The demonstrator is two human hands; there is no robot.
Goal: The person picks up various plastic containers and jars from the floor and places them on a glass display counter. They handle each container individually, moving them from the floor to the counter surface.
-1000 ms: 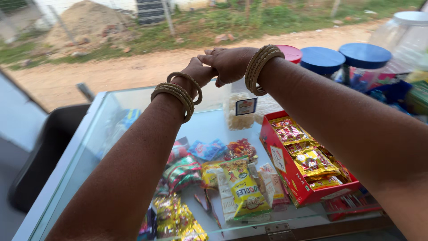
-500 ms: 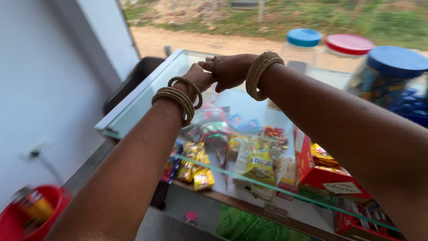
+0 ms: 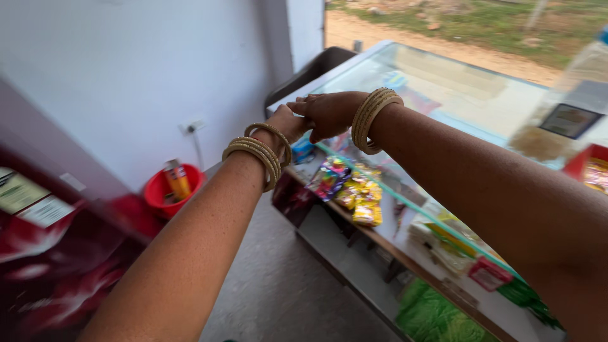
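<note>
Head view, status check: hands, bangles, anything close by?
Right hand gripping left hand just past the gold bangles. Right wrist bangles untouched. Both hands over the glass counter corner; red bucket below, apart.

Open air above the near-left corner of the glass counter (image 3: 443, 95), where left hand (image 3: 286, 123) and right hand (image 3: 329, 114) meet. Blocked along the counter's right edge by a clear jar (image 3: 563, 120) and a red box (image 3: 592, 168). Snack packets (image 3: 358, 193) sealed beneath the glass top. Free floor (image 3: 278, 291) left of the counter, bounded by a red bucket (image 3: 171, 190) against the wall.
</note>
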